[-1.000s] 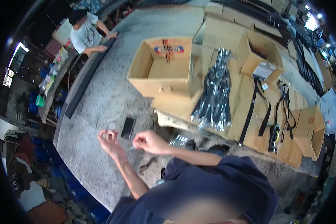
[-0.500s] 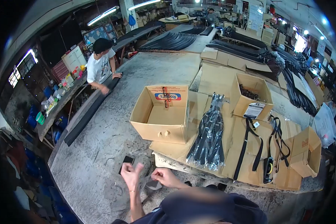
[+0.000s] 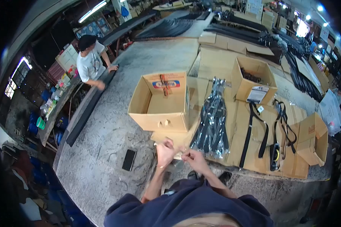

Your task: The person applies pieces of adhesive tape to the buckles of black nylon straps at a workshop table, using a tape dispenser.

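Observation:
My left hand is raised over the near edge of the table, its fingers curled and slightly blurred. Close to its right, my right hand has thumb and fingers pressed together. Anything between the fingertips of either hand is too small to make out. Just beyond them stands an open cardboard box with a printed inner flap. A bundle of black straps in clear plastic lies right of that box. A black phone rests on the table to the left of my hands.
Another box holds dark parts. Black straps and a yellow-black tape-like item lie on cardboard near a small box. At the far left, a person in a white shirt touches a long black strip.
Both my hands have moved right and slightly up, closer to the bundle. The phone now shows fully. The view has shifted, and the dark grey piece near my right hand no longer shows.

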{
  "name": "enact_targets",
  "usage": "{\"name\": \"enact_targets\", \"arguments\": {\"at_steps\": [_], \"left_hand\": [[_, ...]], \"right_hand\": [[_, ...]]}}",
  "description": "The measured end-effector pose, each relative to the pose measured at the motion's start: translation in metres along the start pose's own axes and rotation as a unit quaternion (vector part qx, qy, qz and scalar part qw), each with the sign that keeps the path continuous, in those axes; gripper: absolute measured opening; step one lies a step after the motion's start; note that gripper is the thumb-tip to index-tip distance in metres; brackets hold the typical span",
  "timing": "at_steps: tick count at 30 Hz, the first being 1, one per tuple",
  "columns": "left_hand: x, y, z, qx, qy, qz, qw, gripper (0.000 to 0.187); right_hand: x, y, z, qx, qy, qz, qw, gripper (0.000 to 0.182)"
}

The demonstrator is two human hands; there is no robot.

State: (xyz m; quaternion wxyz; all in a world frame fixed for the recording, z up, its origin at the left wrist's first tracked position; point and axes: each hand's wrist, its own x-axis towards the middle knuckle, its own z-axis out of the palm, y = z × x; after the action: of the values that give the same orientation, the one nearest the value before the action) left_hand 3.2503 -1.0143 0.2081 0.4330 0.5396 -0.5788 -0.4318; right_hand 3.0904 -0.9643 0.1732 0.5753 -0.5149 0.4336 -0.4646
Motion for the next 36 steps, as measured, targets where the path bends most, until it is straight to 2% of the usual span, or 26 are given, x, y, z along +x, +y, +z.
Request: {"name": "enact_targets", "arguments": {"at_steps": [1,3,5,7,8,10,11,13,14,15,16,18,19,21,22,23,25,27,29,30,31,33,36], "left_hand": [[0.001,-0.003,0.006,0.028,0.083,-0.007,0.996,0.021],[0.008,0.016,0.008,-0.189,0.111,-0.013,0.976,0.023],[0.008,0.031,0.012,-0.27,0.066,0.052,0.959,0.023],[0.005,0.038,0.011,-0.244,-0.051,0.026,0.968,0.031],[0.007,0.039,0.013,-0.242,-0.049,0.018,0.969,0.031],[0.003,0.037,0.014,-0.213,-0.171,-0.036,0.961,0.045],[0.003,0.034,0.016,-0.212,-0.171,-0.041,0.961,0.045],[0.004,0.026,0.022,-0.147,-0.146,-0.068,0.976,0.047],[0.004,0.024,0.03,-0.115,-0.102,-0.065,0.986,0.037],[0.004,0.019,0.035,-0.114,-0.101,-0.07,0.986,0.037],[0.004,0.01,0.04,-0.101,0.0,-0.053,0.993,0.031],[0.01,-0.001,0.043,-0.177,0.118,0.012,0.977,0.028],[0.008,0.001,0.042,-0.176,0.118,0.009,0.977,0.028],[0.003,0.016,0.04,-0.265,0.011,0.007,0.964,0.036],[0.003,0.022,0.041,-0.231,-0.037,-0.039,0.972,0.046],[0.001,0.022,0.043,-0.231,-0.035,-0.042,0.972,0.046],[-0.001,0.023,0.048,-0.218,-0.118,-0.082,0.965,0.05],[-0.001,0.023,0.051,-0.209,-0.12,-0.092,0.966,0.046],[-0.003,0.038,0.056,0.048,-0.042,-0.108,0.992,0.035],[-0.002,0.027,0.056,0.048,-0.034,-0.104,0.993,0.035],[0.001,0.017,0.053,-0.045,0.034,-0.089,0.994,0.033],[0.003,0.017,0.057,-0.113,0.139,-0.001,0.984,0.023],[0.001,0.015,0.062,-0.133,0.0,0.015,0.991,0.04]], "right_hand": [[-0.001,0.0,-0.005,-0.034,0.002,0.001,0.999,0.006],[-0.001,0.0,-0.007,-0.011,0.048,-0.001,0.999,0.007],[-0.004,-0.007,-0.014,0.016,0.062,0.001,0.998,0.006],[-0.003,-0.004,-0.022,0.032,0.064,-0.008,0.997,0.007],[-0.002,-0.007,-0.026,0.052,0.065,-0.002,0.997,0.006],[-0.006,-0.007,-0.028,0.072,0.071,0.0,0.995,0.004],[-0.007,-0.007,-0.03,0.074,0.071,0.004,0.995,0.004],[-0.009,-0.005,-0.032,0.062,0.068,0.017,0.996,0.005],[-0.009,0.002,-0.033,0.072,0.059,0.013,0.996,0.005],[-0.009,0.004,-0.033,0.074,0.058,0.018,0.995,0.005],[-0.009,0.005,-0.033,0.07,0.059,0.009,0.996,0.004],[-0.011,0.003,-0.036,0.07,0.063,0.003,0.996,0.003],[-0.012,0.003,-0.037,0.072,0.062,0.006,0.995,0.003],[-0.015,0.005,-0.042,0.097,0.073,0.019,0.992,0.003],[-0.016,0.006,-0.043,0.098,0.072,0.022,0.992,0.003],[-0.018,0.006,-0.044,0.096,0.072,0.024,0.992,0.003],[-0.019,0.006,-0.047,0.094,0.069,0.025,0.993,0.003],[-0.021,0.005,-0.049,0.077,0.07,0.035,0.994,0.003],[-0.023,0.011,-0.051,0.053,0.065,0.031,0.996,0.004],[-0.022,0.013,-0.053,0.029,0.06,0.023,0.998,0.004],[-0.022,0.014,-0.054,0.028,0.048,0.014,0.998,0.004],[-0.023,0.015,-0.056,0.01,0.071,0.032,0.997,0.005],[-0.023,0.006,-0.062,0.054,0.082,0.019,0.995,0.006]]}}
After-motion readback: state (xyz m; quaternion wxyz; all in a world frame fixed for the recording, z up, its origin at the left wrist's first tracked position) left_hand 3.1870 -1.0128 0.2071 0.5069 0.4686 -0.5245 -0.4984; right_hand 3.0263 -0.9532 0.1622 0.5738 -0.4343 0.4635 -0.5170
